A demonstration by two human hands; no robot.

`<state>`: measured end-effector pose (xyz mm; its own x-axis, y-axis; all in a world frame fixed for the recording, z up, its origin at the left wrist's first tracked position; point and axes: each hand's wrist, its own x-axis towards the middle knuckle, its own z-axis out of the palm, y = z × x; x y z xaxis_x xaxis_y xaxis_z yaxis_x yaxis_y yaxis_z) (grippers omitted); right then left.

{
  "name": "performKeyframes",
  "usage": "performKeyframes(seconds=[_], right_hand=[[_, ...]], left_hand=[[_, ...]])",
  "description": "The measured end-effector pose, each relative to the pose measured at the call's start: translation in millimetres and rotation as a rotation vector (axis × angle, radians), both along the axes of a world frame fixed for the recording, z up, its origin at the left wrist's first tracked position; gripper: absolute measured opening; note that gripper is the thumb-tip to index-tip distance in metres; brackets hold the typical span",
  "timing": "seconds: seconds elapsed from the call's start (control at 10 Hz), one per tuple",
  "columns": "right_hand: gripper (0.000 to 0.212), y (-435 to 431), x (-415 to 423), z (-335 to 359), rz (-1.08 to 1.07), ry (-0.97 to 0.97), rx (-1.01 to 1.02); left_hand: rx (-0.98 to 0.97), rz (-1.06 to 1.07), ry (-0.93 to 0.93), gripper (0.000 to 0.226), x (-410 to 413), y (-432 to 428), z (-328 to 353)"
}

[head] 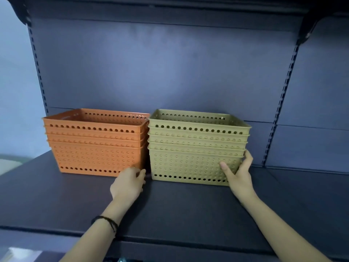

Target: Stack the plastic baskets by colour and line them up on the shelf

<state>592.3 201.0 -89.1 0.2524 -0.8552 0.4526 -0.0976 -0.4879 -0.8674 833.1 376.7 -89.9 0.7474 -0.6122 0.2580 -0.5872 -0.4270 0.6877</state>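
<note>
Two stacks of perforated plastic baskets stand side by side on the dark shelf (170, 208). The orange stack (94, 146) is on the left and the olive-green stack (192, 152) touches it on the right. Each holds several nested baskets. My right hand (239, 173) grips the green stack's lower right front corner, thumb on the front wall, fingers around the side. My left hand (128, 183) rests at the seam between the two stacks, fingers curled against the green stack's lower left corner; the fingertips are hidden in the gap.
A dark back panel with slotted uprights (281, 103) rises behind the baskets. Another shelf (170, 2) hangs overhead on brackets. Bare shelf surface extends to the right of the green stack and in front of both stacks. The shelf's front edge (170, 240) runs below my forearms.
</note>
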Motion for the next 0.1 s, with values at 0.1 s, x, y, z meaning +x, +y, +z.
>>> performKeyframes(seconds=[0.1], right_hand=[[0.079,13.4,-9.8,9.7,-0.022,-0.013,0.099]], left_hand=[[-0.052,-0.012,-0.027,0.034,11.8,43.9,6.9]])
